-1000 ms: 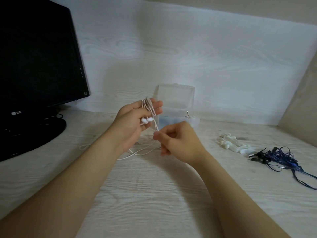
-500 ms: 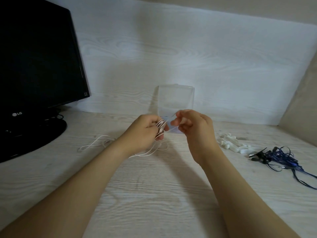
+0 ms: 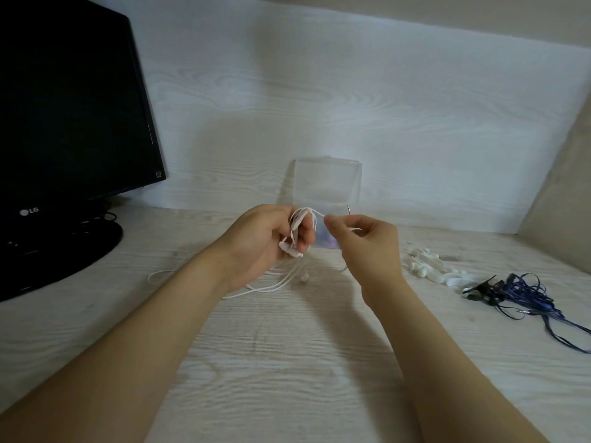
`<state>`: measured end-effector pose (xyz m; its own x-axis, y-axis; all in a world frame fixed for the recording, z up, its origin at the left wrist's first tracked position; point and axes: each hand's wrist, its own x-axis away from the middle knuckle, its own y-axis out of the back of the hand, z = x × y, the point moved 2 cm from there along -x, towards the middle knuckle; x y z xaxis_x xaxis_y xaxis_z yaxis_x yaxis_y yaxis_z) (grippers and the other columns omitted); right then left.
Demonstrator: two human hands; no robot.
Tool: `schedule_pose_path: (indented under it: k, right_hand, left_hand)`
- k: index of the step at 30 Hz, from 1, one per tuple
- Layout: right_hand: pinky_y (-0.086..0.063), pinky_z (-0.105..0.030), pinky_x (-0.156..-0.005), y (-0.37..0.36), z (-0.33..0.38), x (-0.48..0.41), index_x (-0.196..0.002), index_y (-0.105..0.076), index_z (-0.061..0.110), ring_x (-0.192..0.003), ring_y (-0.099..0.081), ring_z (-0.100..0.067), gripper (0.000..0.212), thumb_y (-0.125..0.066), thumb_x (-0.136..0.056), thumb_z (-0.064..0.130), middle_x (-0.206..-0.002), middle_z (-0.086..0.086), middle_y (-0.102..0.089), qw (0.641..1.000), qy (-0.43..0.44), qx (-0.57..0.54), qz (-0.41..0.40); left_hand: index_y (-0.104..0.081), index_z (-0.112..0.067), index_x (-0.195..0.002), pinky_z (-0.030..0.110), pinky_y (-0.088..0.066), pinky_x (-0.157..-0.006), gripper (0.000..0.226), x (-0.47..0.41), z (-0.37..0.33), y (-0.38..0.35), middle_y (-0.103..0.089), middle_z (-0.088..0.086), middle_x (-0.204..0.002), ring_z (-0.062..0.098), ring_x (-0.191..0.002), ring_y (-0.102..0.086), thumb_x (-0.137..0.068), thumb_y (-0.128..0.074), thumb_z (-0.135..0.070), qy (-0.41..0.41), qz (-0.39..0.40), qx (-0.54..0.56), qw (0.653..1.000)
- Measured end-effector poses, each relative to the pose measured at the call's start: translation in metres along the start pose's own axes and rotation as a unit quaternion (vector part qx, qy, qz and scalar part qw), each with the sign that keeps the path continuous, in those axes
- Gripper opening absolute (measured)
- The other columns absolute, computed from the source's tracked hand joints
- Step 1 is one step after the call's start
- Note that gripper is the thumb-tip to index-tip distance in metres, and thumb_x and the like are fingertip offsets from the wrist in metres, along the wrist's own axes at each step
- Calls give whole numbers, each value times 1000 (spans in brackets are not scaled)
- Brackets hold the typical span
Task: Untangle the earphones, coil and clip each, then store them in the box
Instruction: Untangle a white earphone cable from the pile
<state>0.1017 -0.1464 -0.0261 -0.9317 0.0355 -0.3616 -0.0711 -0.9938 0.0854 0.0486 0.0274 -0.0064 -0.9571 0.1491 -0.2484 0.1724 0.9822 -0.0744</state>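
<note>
Head camera: A person's left hand [image 3: 260,243], raised just above the pale wood-grain counter [image 3: 287,362], holds the white earphones [image 3: 296,222], with several turns of the cord looped round its curled fingers [image 3: 307,234] and a white end-piece sticking out below them. The right hand [image 3: 367,244], close beside it, pinches a strand of the same cord between thumb and forefinger, its other fingers loosely curled; a short run of cord spans the gap between the two hands. The loose remainder of the cord hangs down from the left hand and trails in curves across the counter below and to the left of that hand. Directly behind the hands, near the white panel at the back, stands the clear plastic box [image 3: 327,183], its lid upright and its base partly hidden by the fingers. To the right on the counter lies a small heap of white clips [image 3: 428,266], and just beyond it a tangle of dark blue earphones [image 3: 524,294], well apart from the hands. A black monitor [image 3: 64,107] on a round stand fills the left edge.
</note>
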Motion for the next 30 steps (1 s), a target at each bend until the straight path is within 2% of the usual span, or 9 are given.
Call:
schedule_pose_path:
  k: [4,8,11,13,16,19,21,25,30]
  right_hand:
    - [-49,-28,-64,-7,-1,3,-77,-80,25,-58,-64,-7,18,-76,-90,36,-62,6,-72,991,38,121,35]
    - [-50,-26,-58,-19,10,18,-80,-78,13,-47,-61,-13,21,-71,-97,24,-62,-5,-73,973,36,132,185]
    - [-59,-35,-65,-22,12,23,-83,-76,1,-57,-68,-25,19,-72,-96,12,-69,-14,-75,968,21,60,244]
    - [-58,-28,-70,-20,15,23,-84,-77,-2,-67,-70,-19,17,-72,-95,10,-73,-14,-77,965,22,31,260]
    - [-47,-12,-75,-16,23,24,-83,-78,-4,-79,-68,-9,18,-69,-94,6,-82,-11,-79,966,41,-17,256]
    - [-51,-33,-90,-11,25,18,-79,-77,1,-95,-71,-26,19,-65,-89,11,-91,-16,-77,977,42,-88,190]
    - [-45,-41,-87,-6,22,11,-77,-76,9,-88,-68,-26,21,-63,-92,16,-85,-14,-75,982,13,-141,124]
    - [-42,-36,-75,0,23,8,-85,-76,11,-79,-60,-26,20,-61,-98,13,-68,-10,-62,971,-44,-229,57]
    - [-46,-29,-55,-1,23,8,-94,-76,10,-61,-54,-19,17,-65,-101,21,-60,-1,-53,980,-52,-187,34]
  left_hand:
    - [-70,-6,-115,37,-45,-86,39,-2,-1,4,-78,9,-113,17,-92,-71,-98,-35,1,10,-47,64,997]
    - [-68,-12,-131,33,-50,-93,46,-5,-2,11,-77,-4,-125,12,-114,-73,-99,-40,5,-19,-127,-8,992]
    - [-70,-12,-126,20,-51,-81,45,-7,2,15,-76,-5,-125,6,-109,-74,-96,-43,9,-31,-156,-94,983]
    - [-70,-13,-122,11,-49,-71,45,-7,6,18,-75,0,-123,7,-106,-73,-94,-44,11,-53,-149,-175,972]
    - [-70,-24,-114,30,-56,-86,51,-5,14,19,-74,-2,-111,13,-105,-70,-90,-43,13,-90,-110,-323,936]
    - [-69,-34,-108,48,-54,-100,43,-2,23,17,-74,-12,-103,12,-104,-69,-89,-43,-5,-61,-75,-400,911]
    - [-70,-26,-100,43,-55,-94,37,-2,22,13,-75,-10,-94,7,-93,-69,-92,-42,-4,-55,-69,-386,918]
    - [-69,-10,-86,17,-45,-70,38,-1,10,1,-65,3,-76,7,-70,-58,-86,-40,13,-26,-46,-257,965]
    - [-69,-1,-94,35,-40,-78,28,-2,5,0,-59,13,-85,27,-86,-48,-77,-48,-9,-19,2,-70,997]
